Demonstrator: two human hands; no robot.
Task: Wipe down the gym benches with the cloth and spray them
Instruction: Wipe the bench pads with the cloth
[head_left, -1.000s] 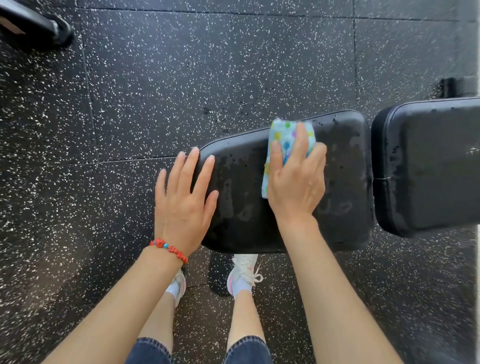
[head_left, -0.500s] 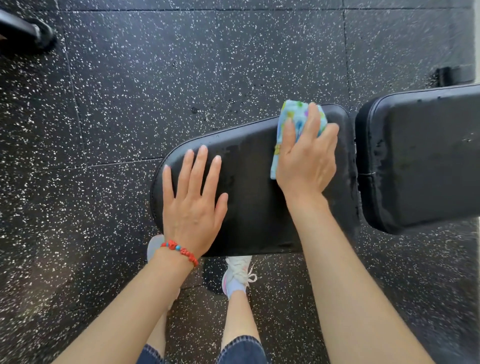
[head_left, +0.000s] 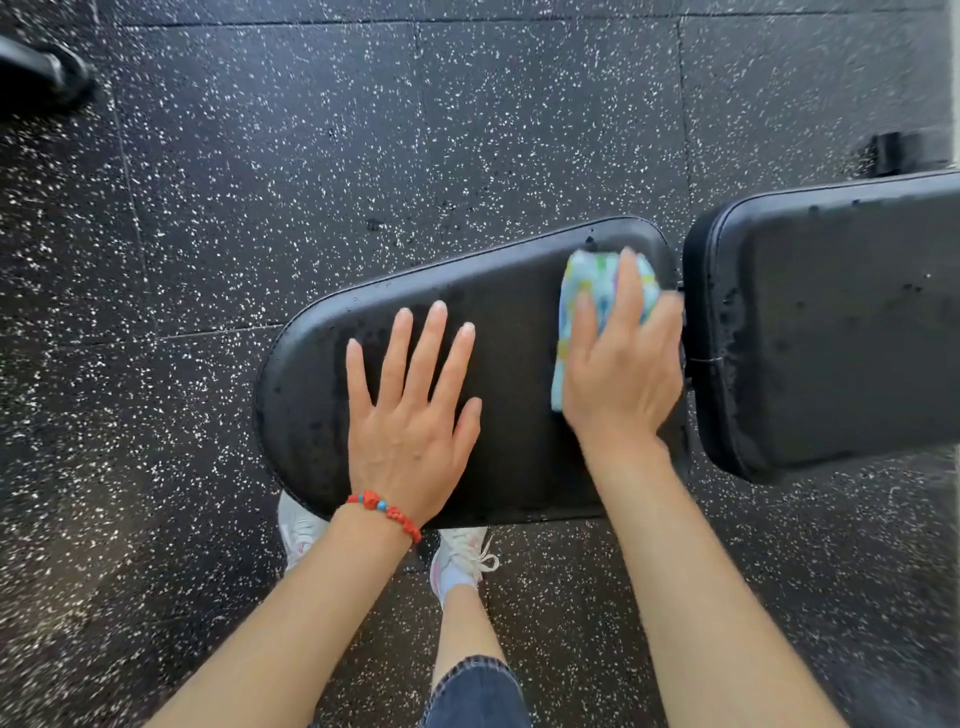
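On the black padded seat pad (head_left: 509, 374) of the gym bench, the right hand (head_left: 621, 374) is pressing a folded pale-blue cloth with coloured dots (head_left: 602, 291) against the pad's far right end, fingers lying fairly straight over the cloth, just beside the gap to the black padded backrest pad (head_left: 831, 332). The left hand (head_left: 415, 410) is resting flat and open on the seat pad's left half, fingers spread, holding nothing. A red beaded bracelet (head_left: 387, 512) is sitting on the left wrist. White sneakers (head_left: 462, 556) are standing on the black speckled rubber floor (head_left: 311, 156) below.
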